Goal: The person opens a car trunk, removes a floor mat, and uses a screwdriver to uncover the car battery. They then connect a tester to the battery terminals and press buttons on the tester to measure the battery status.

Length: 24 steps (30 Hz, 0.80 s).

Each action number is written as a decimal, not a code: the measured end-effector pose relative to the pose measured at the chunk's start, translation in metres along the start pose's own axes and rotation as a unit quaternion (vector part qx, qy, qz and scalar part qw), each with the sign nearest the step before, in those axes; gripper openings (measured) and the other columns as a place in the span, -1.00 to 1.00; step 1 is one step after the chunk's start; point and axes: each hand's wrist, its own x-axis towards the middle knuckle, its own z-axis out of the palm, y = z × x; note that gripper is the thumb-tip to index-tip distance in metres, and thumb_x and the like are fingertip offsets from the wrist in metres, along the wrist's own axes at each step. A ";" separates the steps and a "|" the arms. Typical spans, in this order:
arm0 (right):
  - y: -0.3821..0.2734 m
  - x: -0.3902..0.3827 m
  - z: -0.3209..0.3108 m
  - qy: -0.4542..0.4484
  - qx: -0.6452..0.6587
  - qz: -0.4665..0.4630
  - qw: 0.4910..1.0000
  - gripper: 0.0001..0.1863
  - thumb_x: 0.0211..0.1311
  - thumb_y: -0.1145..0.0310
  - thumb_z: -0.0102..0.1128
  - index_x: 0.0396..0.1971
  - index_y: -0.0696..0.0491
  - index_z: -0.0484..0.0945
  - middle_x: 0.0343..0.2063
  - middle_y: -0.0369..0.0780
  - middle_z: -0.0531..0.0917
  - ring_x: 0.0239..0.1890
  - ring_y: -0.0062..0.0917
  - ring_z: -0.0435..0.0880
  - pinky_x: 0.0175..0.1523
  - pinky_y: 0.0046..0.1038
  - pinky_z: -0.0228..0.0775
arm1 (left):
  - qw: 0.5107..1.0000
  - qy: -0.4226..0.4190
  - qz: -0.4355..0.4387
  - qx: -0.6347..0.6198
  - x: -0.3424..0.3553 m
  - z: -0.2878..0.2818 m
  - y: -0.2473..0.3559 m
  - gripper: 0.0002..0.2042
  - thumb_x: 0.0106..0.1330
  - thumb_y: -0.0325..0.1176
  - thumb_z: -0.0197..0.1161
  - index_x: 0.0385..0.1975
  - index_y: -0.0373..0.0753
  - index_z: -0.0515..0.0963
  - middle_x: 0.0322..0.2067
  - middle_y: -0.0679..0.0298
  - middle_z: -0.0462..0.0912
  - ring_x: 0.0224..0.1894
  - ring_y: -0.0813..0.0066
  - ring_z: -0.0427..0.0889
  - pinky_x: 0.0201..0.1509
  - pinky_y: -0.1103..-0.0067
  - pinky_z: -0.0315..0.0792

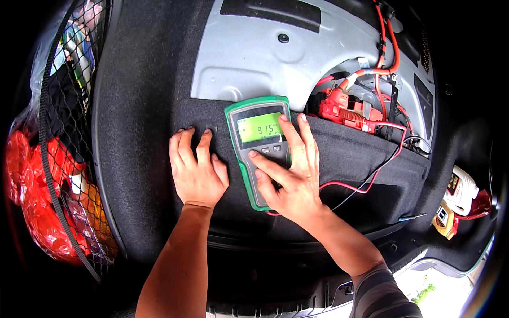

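Observation:
A handheld battery tester (245, 175) with a green rim and a lit green screen lies on the dark carpeted cover of a car trunk. My right hand (294, 172) rests over its right side, fingers spread, with the index fingertip on a button below the screen. To the left of the tester, my left hand (199, 172) lies on the carpet, fingers apart and holding nothing. A red clamp (352, 117) grips near the battery recess at the right. From there a thin red and black cable pair (371, 180) runs back toward the tester, partly hidden by my right hand.
Bare grey metal panel (254, 53) lies beyond the carpet, with thick red cables (392, 53) at its right. A side net (79, 106) at the left holds red plastic bags (45, 212). Bottles (461, 191) stand at the far right, near a small pen-like tool (412, 217).

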 end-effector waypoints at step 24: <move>0.005 -0.006 -0.010 0.051 -0.012 0.019 0.998 -0.56 -0.06 0.34 0.32 -0.07 0.04 0.65 0.25 0.10 0.30 0.31 0.10 0.22 0.25 -0.01 0.17 | 1.000 -0.003 0.004 -0.002 0.000 0.000 -0.001 -0.57 0.11 -0.39 0.04 0.04 -0.31 0.41 0.05 -0.11 0.33 0.15 -0.15 0.31 0.25 0.13 0.25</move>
